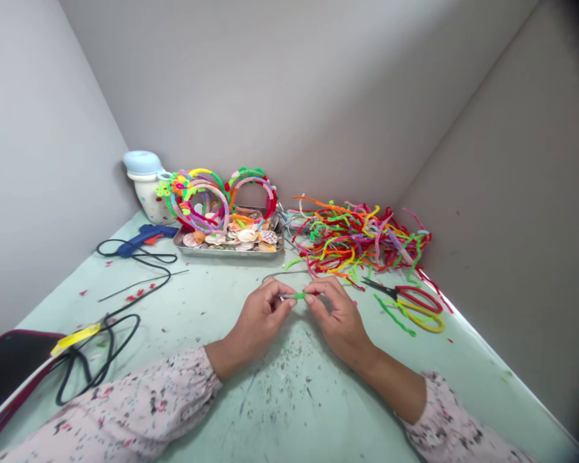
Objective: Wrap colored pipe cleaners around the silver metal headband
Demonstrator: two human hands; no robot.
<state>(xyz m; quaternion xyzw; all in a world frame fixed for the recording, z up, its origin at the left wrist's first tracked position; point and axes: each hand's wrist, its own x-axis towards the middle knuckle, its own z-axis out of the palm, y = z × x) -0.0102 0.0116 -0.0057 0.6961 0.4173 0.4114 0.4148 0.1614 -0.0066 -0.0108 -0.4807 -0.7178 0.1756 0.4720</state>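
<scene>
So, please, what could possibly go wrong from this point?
The green fuzzy piece is pinched only by fingertips of the left hand and right hand, so it might slip or loosen. The scissors lie near the right hand, tips toward it; a sideways reach could mean a prick. Black cord loops beside the left sleeve and might snag.

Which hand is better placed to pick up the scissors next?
Right, I'd judge: the scissors lie on the outer side of the right hand, while the left hand is farther away.

Head-worn view, facing forward and down
</scene>
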